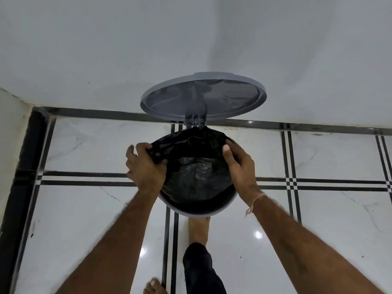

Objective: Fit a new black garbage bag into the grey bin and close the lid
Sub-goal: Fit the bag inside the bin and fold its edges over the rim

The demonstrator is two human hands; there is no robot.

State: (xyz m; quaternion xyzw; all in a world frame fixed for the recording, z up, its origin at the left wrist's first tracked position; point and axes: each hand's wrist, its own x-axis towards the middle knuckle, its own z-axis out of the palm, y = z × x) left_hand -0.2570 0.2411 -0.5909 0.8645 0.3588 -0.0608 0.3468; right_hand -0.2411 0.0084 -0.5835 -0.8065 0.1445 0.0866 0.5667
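The round grey bin (197, 210) stands on the floor against the wall, seen from above. Its grey lid (201, 96) is tipped up and open against the wall. A black garbage bag (195, 172) lies inside the bin, its crumpled mouth spread over the far and side rim, while the near rim shows bare. My left hand (146, 166) grips the bag's edge at the bin's left rim. My right hand (240, 164) presses the bag's edge over the right rim, thumb inside.
My bare foot (198, 230) rests at the bin's base, where a pedal may lie hidden; the other foot (153, 286) is at the bottom edge. White glossy floor tiles (84, 219) with black stripes surround the bin. A white wall (191, 39) rises right behind it.
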